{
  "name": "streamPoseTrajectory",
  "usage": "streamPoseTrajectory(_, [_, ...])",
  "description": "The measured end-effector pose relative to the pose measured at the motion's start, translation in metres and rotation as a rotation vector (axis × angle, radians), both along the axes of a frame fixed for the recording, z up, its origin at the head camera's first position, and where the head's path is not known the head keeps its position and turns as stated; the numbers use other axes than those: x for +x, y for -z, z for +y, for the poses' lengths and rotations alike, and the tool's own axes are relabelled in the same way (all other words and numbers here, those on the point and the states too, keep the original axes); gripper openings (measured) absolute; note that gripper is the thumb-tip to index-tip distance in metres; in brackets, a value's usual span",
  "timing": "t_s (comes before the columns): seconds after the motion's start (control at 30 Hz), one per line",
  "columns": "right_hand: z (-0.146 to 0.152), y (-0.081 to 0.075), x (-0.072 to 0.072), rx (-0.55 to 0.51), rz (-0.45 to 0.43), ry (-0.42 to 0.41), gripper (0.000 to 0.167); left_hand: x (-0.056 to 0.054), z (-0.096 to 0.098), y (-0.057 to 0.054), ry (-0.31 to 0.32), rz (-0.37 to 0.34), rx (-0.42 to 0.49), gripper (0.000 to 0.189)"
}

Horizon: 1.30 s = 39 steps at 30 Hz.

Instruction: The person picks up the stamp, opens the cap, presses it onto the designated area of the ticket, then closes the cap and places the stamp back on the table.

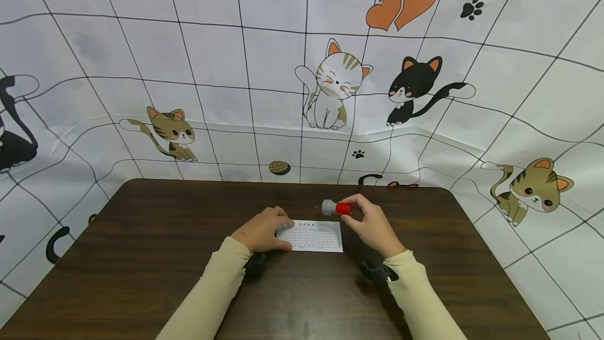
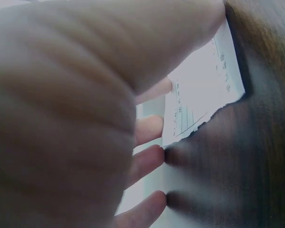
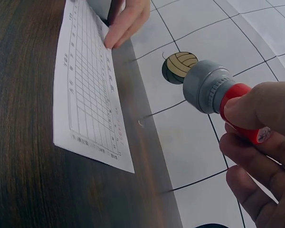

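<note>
A small flashlight [image 3: 213,90] with a red barrel and a wide grey head is pinched between thumb and fingers of my right hand [image 1: 370,224]. It is held nearly level, its grey head toward the left, above the right part of a printed paper form [image 1: 313,236]. This white form has a ruled grid and lies on the table; its left edge looks torn in the left wrist view. My left hand [image 1: 266,230] presses on the form's left end, thumb at the near edge and fingers [image 2: 149,128] spread along the far side.
The dark brown wooden table [image 1: 189,277] has rounded far corners. Behind it hangs a white gridded curtain [image 1: 212,56] printed with cartoon cats, hearts and paw prints. A black band [image 1: 377,272] sits on the right wrist, and another dark wrist device [image 1: 255,265] on the left.
</note>
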State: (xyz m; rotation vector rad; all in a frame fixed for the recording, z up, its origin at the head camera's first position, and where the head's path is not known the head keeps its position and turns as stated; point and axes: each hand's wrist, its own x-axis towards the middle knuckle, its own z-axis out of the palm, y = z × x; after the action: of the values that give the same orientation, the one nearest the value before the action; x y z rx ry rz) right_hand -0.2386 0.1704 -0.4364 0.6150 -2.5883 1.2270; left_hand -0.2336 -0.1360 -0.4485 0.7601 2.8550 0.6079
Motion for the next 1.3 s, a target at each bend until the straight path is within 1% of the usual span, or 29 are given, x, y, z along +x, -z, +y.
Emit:
streamPoseTrajectory(0.07, [0.000,0.001,0.000,0.000,0.000,-0.006,0.034,0.000,0.002,0.000,-0.017,0.012,-0.011,0.059])
streamPoseTrajectory(0.13, [-0.001,0.002,0.000,0.000,0.007,-0.013,0.035,0.000,0.003,-0.002,-0.037,0.043,-0.012,0.060])
streamPoseTrajectory(0.23, [-0.002,0.001,0.001,-0.007,0.022,-0.026,0.036,0.001,0.007,-0.006,-0.067,0.117,0.013,0.065])
streamPoseTrajectory(0.3, [-0.004,0.001,0.001,-0.016,0.031,-0.038,0.037,0.001,0.009,-0.009,-0.074,0.167,0.048,0.069])
streamPoseTrajectory(0.43, [-0.008,0.000,0.002,-0.042,0.026,-0.062,0.038,0.003,0.016,-0.015,-0.058,0.259,0.126,0.074])
streamPoseTrajectory(0.5, [-0.012,0.001,0.004,-0.050,0.015,-0.074,0.038,0.004,0.019,-0.019,-0.037,0.298,0.152,0.075])
streamPoseTrajectory(0.6, [-0.016,0.001,0.006,-0.070,-0.003,-0.104,0.038,0.007,0.024,-0.024,-0.007,0.343,0.169,0.074])
streamPoseTrajectory(0.67, [-0.019,0.001,0.008,-0.086,-0.009,-0.129,0.039,0.009,0.027,-0.027,0.007,0.362,0.170,0.072])
streamPoseTrajectory(0.87, [-0.026,-0.001,0.012,-0.135,-0.035,-0.187,0.038,0.013,0.031,-0.031,0.028,0.376,0.172,0.064])
streamPoseTrajectory(0.97, [-0.030,-0.003,0.015,-0.154,-0.058,-0.208,0.038,0.013,0.032,-0.032,0.040,0.397,0.181,0.057])
streamPoseTrajectory(1.1, [-0.033,-0.006,0.017,-0.169,-0.077,-0.221,0.040,0.013,0.032,-0.034,0.041,0.431,0.178,0.052])
streamPoseTrajectory(1.3, [-0.032,-0.006,0.016,-0.158,-0.069,-0.235,0.038,0.013,0.031,-0.035,0.046,0.449,0.163,0.049])
